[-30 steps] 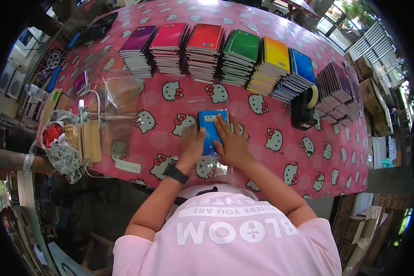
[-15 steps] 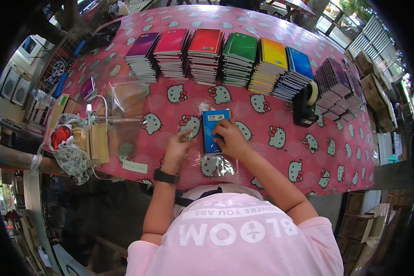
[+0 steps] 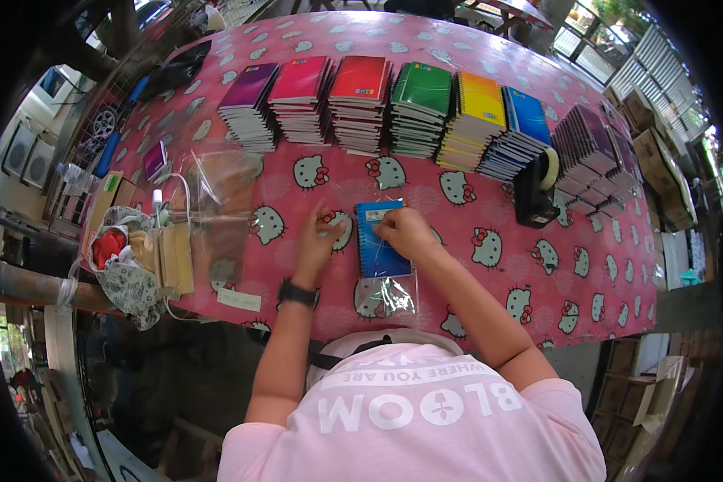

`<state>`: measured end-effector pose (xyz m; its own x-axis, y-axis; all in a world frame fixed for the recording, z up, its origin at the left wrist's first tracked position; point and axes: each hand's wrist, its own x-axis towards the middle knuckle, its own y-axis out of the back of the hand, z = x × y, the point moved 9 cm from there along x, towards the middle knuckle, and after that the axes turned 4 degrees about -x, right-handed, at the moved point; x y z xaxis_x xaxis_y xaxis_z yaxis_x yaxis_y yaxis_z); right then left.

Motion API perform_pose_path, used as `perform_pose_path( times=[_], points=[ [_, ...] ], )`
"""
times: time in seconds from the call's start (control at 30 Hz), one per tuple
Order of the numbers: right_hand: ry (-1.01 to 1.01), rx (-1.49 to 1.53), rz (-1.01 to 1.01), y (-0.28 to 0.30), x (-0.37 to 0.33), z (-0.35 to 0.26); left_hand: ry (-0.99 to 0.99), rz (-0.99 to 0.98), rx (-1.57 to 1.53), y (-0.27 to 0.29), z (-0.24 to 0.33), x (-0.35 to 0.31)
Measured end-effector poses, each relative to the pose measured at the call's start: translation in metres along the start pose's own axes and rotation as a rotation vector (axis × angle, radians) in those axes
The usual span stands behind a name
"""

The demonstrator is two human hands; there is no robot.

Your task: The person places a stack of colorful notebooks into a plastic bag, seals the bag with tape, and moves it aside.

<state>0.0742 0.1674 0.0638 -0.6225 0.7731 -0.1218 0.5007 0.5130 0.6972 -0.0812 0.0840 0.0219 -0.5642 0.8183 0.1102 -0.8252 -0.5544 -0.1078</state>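
A small blue spiral notebook (image 3: 384,259) lies on the table before me, its coil along the left side and a white label near its top. It seems to be inside a clear plastic sleeve (image 3: 392,297), whose loose end extends toward me. My right hand (image 3: 412,234) is over the notebook's right half, fingertips pinched together just below the label; whatever they pinch is too small to make out. Left of the notebook, my left hand (image 3: 320,239) is raised with curled fingers apart, holding nothing visible.
Stacks of spiral notebooks stand along the far side: purple (image 3: 247,96), pink (image 3: 300,80), red (image 3: 360,78), green (image 3: 422,87), yellow (image 3: 480,100), blue (image 3: 527,112). A black tape dispenser (image 3: 536,197) is at right. Clear plastic sheets (image 3: 217,189) and a cloth pouch (image 3: 128,277) lie left.
My right hand has drawn its fingertips together near the label. My left hand has lifted slightly and its fingers have parted. The whole view has shifted a little.
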Motion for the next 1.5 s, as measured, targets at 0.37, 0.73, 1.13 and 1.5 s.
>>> perform_pose_path(
  times=[0.37,0.73,1.13,1.5],
  points=[
    [0.038,0.046,-0.099,0.007,-0.001,0.001,-0.551,0.125,0.394,-0.043,0.080,0.055],
    [0.398,-0.222,-0.202,0.001,-0.028,-0.015,-0.406,-0.459,0.824,-0.054,0.044,-0.044],
    [0.270,-0.434,-0.142,-0.010,-0.019,0.010,-0.349,-0.697,0.789,-0.075,0.020,-0.042],
    [0.335,-0.312,0.105,-0.005,-0.024,0.001,-0.335,-0.672,1.174,-0.082,0.028,-0.021]
  ],
)
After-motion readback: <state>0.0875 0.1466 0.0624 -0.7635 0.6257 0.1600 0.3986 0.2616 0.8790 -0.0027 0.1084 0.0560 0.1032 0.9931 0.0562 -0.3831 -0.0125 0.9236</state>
